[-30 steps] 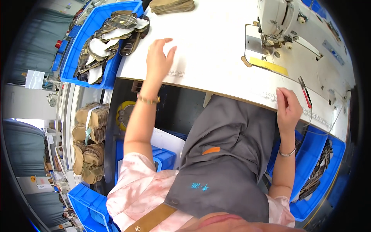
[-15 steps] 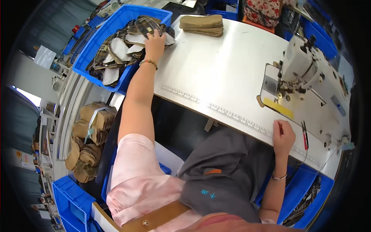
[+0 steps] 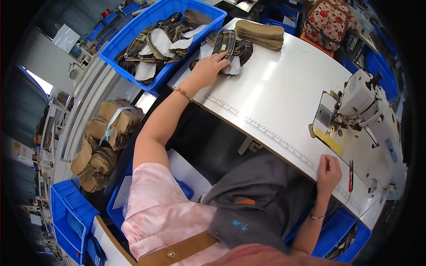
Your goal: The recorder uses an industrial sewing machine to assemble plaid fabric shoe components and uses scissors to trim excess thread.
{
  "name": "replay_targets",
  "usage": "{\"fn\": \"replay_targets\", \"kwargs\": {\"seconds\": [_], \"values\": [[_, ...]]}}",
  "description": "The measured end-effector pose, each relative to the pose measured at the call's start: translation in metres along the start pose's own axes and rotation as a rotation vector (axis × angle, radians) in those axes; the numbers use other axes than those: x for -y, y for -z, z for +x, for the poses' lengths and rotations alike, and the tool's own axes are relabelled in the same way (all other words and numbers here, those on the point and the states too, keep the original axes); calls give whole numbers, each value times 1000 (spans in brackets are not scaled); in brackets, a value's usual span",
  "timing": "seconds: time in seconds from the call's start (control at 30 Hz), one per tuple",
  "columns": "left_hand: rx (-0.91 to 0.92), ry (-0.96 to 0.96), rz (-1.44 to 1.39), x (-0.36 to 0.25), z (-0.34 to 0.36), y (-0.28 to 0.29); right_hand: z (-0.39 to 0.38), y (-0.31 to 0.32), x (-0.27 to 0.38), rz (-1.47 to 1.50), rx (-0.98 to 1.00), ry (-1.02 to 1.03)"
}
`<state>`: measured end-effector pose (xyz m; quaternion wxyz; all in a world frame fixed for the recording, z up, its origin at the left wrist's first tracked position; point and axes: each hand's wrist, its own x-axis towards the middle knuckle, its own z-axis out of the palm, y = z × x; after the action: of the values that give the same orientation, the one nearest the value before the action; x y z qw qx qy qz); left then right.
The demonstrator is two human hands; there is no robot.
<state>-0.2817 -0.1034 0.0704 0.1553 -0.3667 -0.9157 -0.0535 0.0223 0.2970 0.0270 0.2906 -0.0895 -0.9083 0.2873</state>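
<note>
My left hand [image 3: 207, 72] reaches over the table's left part, its fingers closed on a small bunch of plaid fabric shoe uppers [image 3: 225, 41] with white lining. The bunch lies on the white tabletop [image 3: 270, 84], beside a stack of brown sole-shaped pieces [image 3: 259, 36]. A blue bin [image 3: 108, 56] left of the table holds several more plaid uppers [image 3: 160, 43]. Near the front edge at the right, my right hand [image 3: 329, 172] rests with its fingers curled in and nothing visible in them. Thread snips [image 3: 350, 181] with red handles lie just right of it.
A white sewing machine [image 3: 358, 94] stands at the right, with a yellow strip [image 3: 328, 141] by its needle plate. Tied bundles of brown pieces [image 3: 116, 120] are at the left. Blue bins [image 3: 66, 217] stand low left and below the table at right. A floral bag [image 3: 329, 22] sits behind.
My left hand has moved right from the bin onto the tabletop, bringing plaid uppers with it. My right hand stays by the table edge. The whole view has shifted a little.
</note>
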Motion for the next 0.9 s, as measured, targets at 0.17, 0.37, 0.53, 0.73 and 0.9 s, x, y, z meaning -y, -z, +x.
{"fn": "replay_targets", "kwargs": {"seconds": [0.17,0.37,0.53,0.73,0.9], "values": [[-33,273,124,13,0,41,0,-1,-1,12,-6,13],[-159,1096,226,104,-6,74,1,0,3,-6,-18,-7],[-14,1252,212,131,2,89,-2,3,2,31,-31,-18],[-251,1145,295,136,-23,85,-1,2,0,96,-51,-31],[-571,1137,216,101,-20,141,1,-1,4,70,-31,-10]]}}
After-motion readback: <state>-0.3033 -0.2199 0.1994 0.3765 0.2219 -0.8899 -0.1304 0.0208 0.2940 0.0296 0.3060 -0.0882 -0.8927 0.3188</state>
